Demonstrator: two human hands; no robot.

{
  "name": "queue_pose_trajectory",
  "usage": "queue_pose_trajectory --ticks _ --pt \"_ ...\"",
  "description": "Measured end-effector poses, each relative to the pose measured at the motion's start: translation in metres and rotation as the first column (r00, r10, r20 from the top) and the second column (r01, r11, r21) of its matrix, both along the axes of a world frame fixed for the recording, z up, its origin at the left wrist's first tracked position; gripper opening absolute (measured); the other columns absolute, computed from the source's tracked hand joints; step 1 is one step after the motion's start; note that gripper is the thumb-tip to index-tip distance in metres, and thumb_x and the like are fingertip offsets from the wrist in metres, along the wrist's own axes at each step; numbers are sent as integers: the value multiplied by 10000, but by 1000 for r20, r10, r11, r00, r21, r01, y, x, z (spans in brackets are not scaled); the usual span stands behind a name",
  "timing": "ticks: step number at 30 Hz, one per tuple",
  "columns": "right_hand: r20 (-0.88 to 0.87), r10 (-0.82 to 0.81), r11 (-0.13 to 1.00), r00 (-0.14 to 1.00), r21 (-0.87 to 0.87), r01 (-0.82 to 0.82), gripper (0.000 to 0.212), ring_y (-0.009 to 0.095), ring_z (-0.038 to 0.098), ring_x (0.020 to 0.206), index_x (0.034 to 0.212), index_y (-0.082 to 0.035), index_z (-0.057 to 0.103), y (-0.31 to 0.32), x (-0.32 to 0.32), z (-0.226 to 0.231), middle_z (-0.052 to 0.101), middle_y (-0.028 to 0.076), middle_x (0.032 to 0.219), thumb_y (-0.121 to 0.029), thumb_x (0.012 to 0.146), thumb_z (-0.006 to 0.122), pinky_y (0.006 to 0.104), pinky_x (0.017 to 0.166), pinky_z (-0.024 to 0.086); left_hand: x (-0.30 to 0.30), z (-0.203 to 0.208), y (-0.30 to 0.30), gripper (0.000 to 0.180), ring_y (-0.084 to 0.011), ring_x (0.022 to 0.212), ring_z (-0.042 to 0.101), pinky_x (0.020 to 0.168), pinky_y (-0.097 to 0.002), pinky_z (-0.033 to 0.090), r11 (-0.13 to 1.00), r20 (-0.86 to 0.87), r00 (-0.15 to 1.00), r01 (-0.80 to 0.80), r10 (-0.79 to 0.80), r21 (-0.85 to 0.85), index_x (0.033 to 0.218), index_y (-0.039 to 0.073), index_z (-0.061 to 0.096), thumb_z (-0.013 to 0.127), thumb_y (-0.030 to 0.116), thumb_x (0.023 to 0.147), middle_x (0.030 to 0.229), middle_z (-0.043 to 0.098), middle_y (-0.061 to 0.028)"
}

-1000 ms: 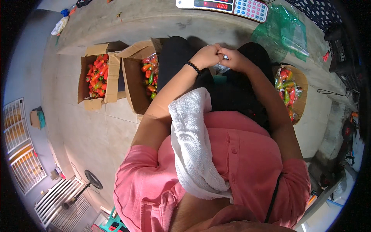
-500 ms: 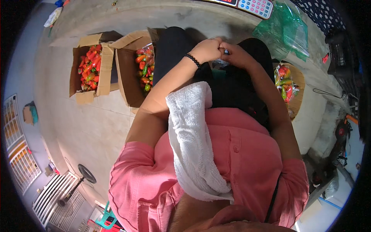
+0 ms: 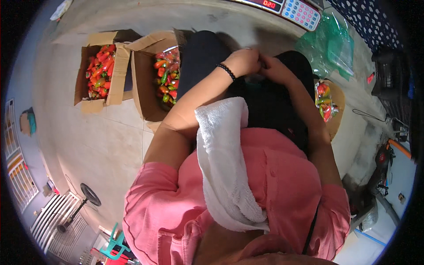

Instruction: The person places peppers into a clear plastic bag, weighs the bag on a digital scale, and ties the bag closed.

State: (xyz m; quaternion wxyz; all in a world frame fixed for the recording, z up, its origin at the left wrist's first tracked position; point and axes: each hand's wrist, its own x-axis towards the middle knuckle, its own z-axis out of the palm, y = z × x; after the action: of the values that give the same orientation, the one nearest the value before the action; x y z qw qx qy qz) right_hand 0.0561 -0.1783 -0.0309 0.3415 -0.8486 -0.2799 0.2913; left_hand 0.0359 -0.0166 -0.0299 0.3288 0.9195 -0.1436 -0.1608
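My left hand, with a black bead bracelet at its wrist, is closed between my knees. Against it my right hand is closed too, the fingers of both hands meeting. Whatever they hold is hidden behind the fingers. Left of my leg stands an open cardboard box with red, orange and green peppers and some clear plastic in it. By my right leg, bagged peppers in clear plastic lie on a round tan surface.
Another cardboard box of red peppers stands farther left. Ahead to the right is a scale with a lit display and keypad. Green plastic bags lie beside it. A black crate stands at far right, a fan at lower left.
The view has shifted slightly, showing more of the scale. My hands have drawn closer together and turned, and the shiny clear plastic seen between them before is now hidden.
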Motion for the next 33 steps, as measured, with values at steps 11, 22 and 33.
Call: queue_pose_trajectory --ticks 11,22,33 --pt "-446 -319 819 836 315 480 246 194 563 811 1047 -64 547 -7 10 10 599 83 883 -184 836 507 326 730 447 10 21 -2 171 -226 771 611 657 -312 493 345 -472 871 -489 137 -801 997 14 506 465 6 831 885 607 -140" --pt "-431 -369 625 823 540 563 194 136 539 691 950 -23 526 -22 20 -1 568 59 836 -180 837 517 283 637 437 4 14 -2 258 -117 734 532 651 -248 437 824 -261 946 -299 191 -482 1061 31 504 542 62 807 849 589 -46" --pt "-415 -368 663 832 510 547 405 160 550 812 1142 -8 476 -28 20 -15 571 116 974 -59 746 540 279 689 456 0 29 -6 235 -98 679 507 590 -230 412 564 -397 879 -476 266 -675 979 24 502 562 39 752 816 550 -47"
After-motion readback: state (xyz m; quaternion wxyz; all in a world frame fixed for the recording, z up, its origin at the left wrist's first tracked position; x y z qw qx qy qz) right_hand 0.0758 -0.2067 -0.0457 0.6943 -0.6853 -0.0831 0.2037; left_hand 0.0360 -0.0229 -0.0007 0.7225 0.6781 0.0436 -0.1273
